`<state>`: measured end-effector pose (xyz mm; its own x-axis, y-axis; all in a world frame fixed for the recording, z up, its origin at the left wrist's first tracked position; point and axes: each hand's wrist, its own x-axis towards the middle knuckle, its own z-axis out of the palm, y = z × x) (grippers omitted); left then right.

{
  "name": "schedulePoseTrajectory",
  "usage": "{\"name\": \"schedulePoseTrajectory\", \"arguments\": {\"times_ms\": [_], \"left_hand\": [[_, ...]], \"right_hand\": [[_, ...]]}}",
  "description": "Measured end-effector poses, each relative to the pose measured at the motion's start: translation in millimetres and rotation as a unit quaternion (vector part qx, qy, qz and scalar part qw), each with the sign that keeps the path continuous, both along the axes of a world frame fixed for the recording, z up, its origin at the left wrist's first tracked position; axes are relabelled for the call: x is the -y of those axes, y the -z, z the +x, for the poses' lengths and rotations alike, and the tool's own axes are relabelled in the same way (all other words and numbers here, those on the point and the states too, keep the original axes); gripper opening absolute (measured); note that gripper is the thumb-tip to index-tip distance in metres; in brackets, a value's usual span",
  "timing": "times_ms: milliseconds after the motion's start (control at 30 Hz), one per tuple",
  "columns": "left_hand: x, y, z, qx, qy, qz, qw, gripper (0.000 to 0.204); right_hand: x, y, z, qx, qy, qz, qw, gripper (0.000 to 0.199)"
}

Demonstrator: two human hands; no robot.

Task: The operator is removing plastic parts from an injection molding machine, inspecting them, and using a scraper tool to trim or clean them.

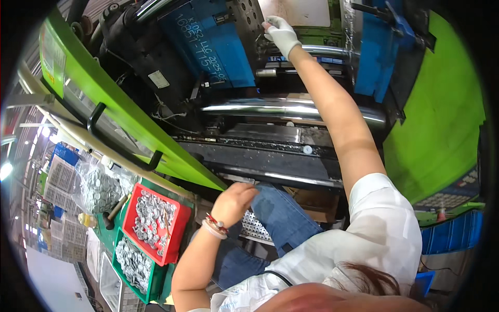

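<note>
My right hand (281, 36) wears a white glove with a bare fingertip showing. It reaches deep into a green machine, beside a steel mould plate (248, 15) with round holes. Its fingers are bent together, and anything between them is too small to make out. Ungloved, my left hand (236, 202) hangs over my thigh near the lower edge of the green door (130, 114). Its fingers are curled and the palm is hidden. A blue mould block (208, 47) with white handwriting stands left of my right hand.
Thick polished bars (249, 108) cross the machine under my right arm. Small round pieces (307, 150) lie on its bed. At left, a red bin (179, 229) and a green bin (150, 291) hold many small grey parts, near a hammer (108, 220) and a clear bag (99, 188).
</note>
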<state>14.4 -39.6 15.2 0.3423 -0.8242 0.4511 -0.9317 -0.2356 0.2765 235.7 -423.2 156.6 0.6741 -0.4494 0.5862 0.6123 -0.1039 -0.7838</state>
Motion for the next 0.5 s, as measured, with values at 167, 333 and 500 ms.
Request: {"name": "schedulePoseTrajectory", "arguments": {"times_ms": [167,333,500], "left_hand": [[21,-1,16,-0.06,0.046,-0.006,0.997,0.018],[31,0,28,-0.13,0.08,0.015,0.988,0.017],[44,1,37,-0.156,0.1,0.027,0.982,0.017]], "right_hand": [[24,-27,77,0.029,0.033,-0.083,0.996,0.044],[36,-43,107,-0.024,0.041,-0.112,0.993,0.047],[36,-48,117,0.003,-0.017,-0.06,0.998,0.042]]}}
